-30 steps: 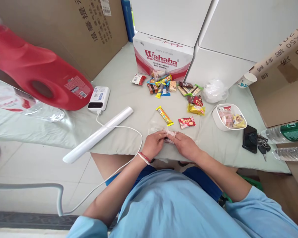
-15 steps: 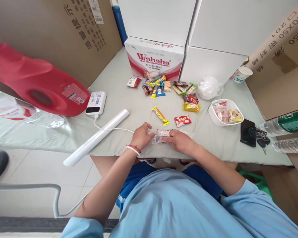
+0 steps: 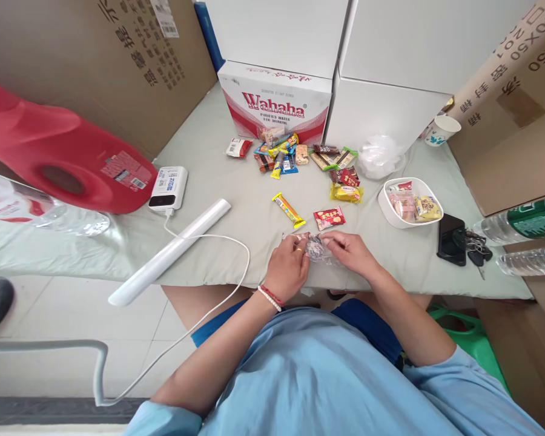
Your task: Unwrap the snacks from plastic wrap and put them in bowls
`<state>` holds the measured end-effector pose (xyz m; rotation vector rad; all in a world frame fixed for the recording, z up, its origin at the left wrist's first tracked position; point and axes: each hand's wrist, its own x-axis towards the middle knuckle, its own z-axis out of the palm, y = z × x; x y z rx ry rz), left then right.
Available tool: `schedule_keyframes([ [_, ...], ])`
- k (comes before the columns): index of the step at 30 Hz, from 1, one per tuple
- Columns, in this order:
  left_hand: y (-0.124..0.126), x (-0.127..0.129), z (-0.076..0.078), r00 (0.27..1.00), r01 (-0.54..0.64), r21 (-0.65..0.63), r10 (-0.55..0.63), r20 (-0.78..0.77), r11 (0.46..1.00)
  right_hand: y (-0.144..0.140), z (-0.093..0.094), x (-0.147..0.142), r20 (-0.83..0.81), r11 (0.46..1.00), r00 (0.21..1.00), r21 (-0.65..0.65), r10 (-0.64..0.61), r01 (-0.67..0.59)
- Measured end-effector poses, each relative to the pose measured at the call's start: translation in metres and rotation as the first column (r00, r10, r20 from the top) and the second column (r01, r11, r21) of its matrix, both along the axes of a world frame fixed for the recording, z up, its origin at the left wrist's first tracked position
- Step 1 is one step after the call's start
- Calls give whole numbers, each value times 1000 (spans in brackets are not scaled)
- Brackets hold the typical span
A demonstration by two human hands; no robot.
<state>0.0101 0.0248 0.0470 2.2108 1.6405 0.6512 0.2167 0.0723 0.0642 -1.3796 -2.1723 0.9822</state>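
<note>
- The left hand (image 3: 289, 266) and the right hand (image 3: 350, 253) meet at the near edge of the table (image 3: 218, 181), both pinching a small clear plastic packet (image 3: 318, 249) between them; the left fingers are curled on its left end, the right fingertips closed on its right end.
- The packet lies low over the tabletop; whether it touches the cloth cannot be told.
- At 12 o'clock from the packet, just beyond it, lies a red snack packet (image 3: 329, 217); at 11 o'clock, a yellow candy bar (image 3: 288, 209).
- Farther toward 12 o'clock, a heap of mixed snack wrappers (image 3: 295, 157) sits before the Wahaha water carton (image 3: 275, 109).
- At 2 o'clock stands a white bowl (image 3: 393, 217) with wrapped sweets in it; a black phone (image 3: 451, 238) and keys (image 3: 475, 251) lie at 3 o'clock.
- At 9 to 10 o'clock lie a white tube (image 3: 170, 251), a white cable (image 3: 218, 237) and a white power bank (image 3: 168, 188), with a red jug (image 3: 59, 157) well beyond.
</note>
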Motion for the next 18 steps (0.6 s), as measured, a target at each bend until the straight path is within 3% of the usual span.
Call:
schedule_keyframes([
  [2, -5, 4, -2, 986, -1, 24, 5, -166, 1000, -1, -10, 7, 186, 967, 950, 68, -253, 244],
  [4, -8, 8, -5, 959, -9, 40, 20, -284, 999, -6, -20, 12, 317, 944, 890, 163, -327, 289],
  [7, -12, 11, -9, 929, -11, 65, 35, -369, 998, -17, -24, 20, 317, 938, 890, 221, -327, 266],
  [11, -15, 10, -13, 911, 10, 101, 32, -411, 995, -21, 3, 19, 143, 947, 940, 141, -309, 290],
  [15, -15, 14, -16, 932, 29, 178, 38, -362, 984, -4, 29, -23, 191, 978, 959, 42, -208, 204],
  [18, -11, 13, -19, 965, 33, 194, 19, -262, 980, 14, 30, -65, 309, 989, 939, 61, -148, 135],
])
